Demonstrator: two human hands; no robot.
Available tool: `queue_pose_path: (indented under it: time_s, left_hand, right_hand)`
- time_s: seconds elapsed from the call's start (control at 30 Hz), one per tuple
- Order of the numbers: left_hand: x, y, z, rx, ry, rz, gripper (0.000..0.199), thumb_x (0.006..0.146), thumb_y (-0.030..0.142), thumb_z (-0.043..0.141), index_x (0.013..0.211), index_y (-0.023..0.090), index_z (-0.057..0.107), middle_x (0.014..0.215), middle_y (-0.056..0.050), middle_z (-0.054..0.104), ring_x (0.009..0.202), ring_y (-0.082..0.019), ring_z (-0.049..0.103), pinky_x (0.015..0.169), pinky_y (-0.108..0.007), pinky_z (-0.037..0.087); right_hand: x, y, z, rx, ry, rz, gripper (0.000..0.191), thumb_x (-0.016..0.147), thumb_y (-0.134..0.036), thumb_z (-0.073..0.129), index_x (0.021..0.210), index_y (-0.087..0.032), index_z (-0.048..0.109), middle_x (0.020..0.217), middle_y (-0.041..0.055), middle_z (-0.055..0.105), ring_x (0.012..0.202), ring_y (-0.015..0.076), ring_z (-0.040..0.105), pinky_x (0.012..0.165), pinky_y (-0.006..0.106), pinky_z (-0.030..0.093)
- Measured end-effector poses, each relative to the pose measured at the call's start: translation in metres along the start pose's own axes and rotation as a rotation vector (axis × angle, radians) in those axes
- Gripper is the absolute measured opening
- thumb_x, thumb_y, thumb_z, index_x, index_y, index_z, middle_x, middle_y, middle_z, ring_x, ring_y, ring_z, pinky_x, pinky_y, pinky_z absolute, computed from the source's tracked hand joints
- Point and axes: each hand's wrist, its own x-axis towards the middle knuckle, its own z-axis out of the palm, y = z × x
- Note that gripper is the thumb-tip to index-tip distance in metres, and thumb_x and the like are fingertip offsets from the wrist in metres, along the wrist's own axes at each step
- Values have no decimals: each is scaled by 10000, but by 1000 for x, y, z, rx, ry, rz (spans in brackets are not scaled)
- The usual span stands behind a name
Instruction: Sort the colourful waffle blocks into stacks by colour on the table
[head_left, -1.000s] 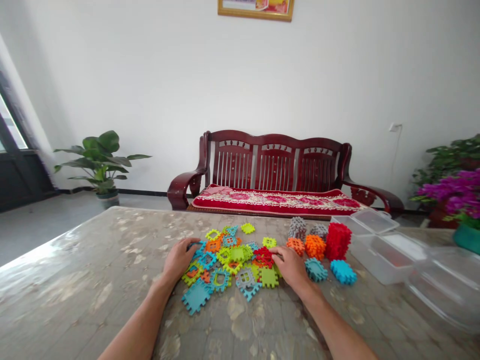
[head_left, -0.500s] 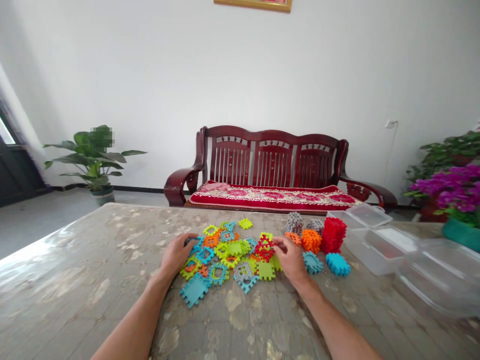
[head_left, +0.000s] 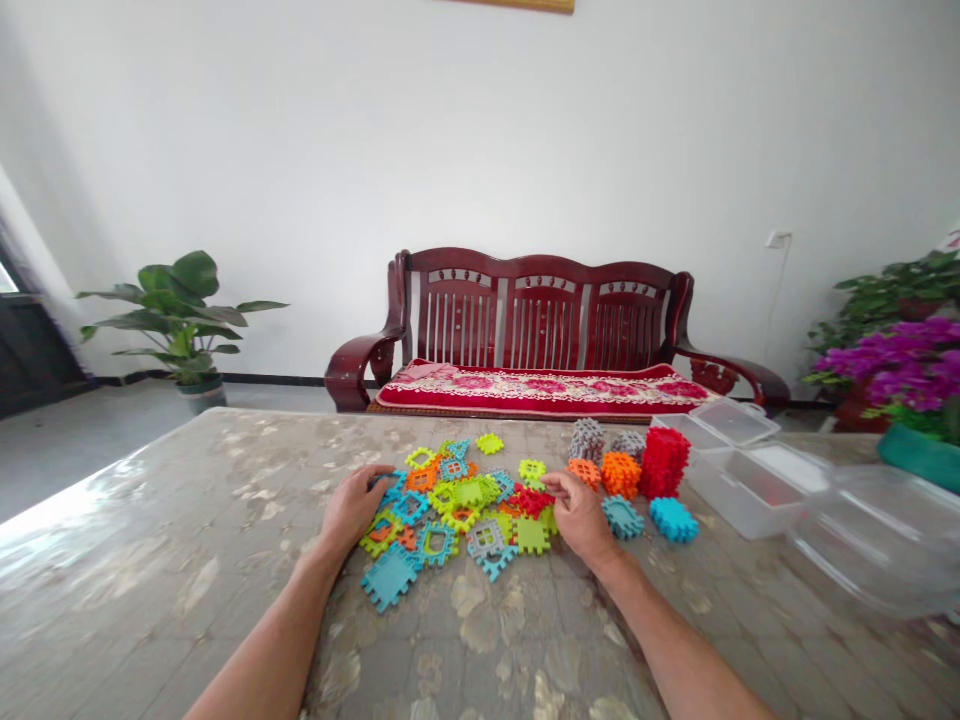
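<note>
My left hand [head_left: 357,510] is at the left edge of a loose pile of toothed plastic building tiles, its thumb and fingers closed around the edge of a blue tile [head_left: 391,487]. My right hand [head_left: 581,512] pinches the right edge of a red tile [head_left: 531,501], which is tipped nearly flat over the pile. Behind the red tile lies a lime green tile [head_left: 532,472] with a window opening. Nearer me are a solid green tile [head_left: 532,536], a grey window tile [head_left: 487,538] and a large blue tile [head_left: 390,577].
Right of the pile stand a tall red stack [head_left: 665,463], an orange stack [head_left: 621,474], grey stacks [head_left: 586,440] and blue stacks [head_left: 673,519]. Clear plastic boxes [head_left: 757,495] sit beyond them. Purple flowers [head_left: 896,365] are at far right. A wooden bench [head_left: 544,310] stands behind the table [head_left: 225,560].
The red tile has tipped from upright to nearly flat in my right hand, uncovering the lime green tile behind it. My left hand has stayed in place. The view has shifted slightly.
</note>
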Motion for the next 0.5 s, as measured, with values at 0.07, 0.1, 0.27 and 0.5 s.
queue_pose_path:
  time_s: [0.07, 0.1, 0.27, 0.5]
  left_hand:
    - [0, 1, -1, 5, 0, -1, 348, 826, 307, 485, 1055, 233, 737, 1109, -28, 749, 1030, -209, 662, 970, -298, 467]
    - [0, 1, -1, 8, -2, -1, 351, 828, 311, 483, 1055, 230, 738, 1110, -31, 748, 1029, -211, 662, 967, -298, 468]
    - [0, 2, -2, 18, -10, -9, 352, 828, 309, 485, 1060, 233, 738, 1118, -29, 746, 1033, -210, 662, 966, -291, 466]
    - [0, 1, -2, 15, -16, -12, 364, 835, 325, 479, 1071, 230, 740, 1114, -37, 744, 1022, -217, 661, 957, -303, 469]
  right_hand:
    - [-2, 1, -1, -33, -58, 18, 515, 639, -15, 441, 1042, -202, 700, 1053, 44, 734, 999, 185, 675, 939, 330, 520]
    - [-3, 2, -1, -62, -80, 10, 526, 637, -14, 450, 1060, -201, 702, 1079, 44, 733, 1038, 187, 666, 969, 328, 503]
    - [-4, -3, -6, -225, -111, -63, 499, 697, -64, 533, 1151, -188, 698, 1151, 62, 721, 1122, 212, 623, 1033, 342, 445]
    - [-1, -7, -11, -245, -190, -59, 381, 780, -112, 572, 1111, -223, 725, 1107, 40, 739, 1078, 199, 633, 993, 328, 447]
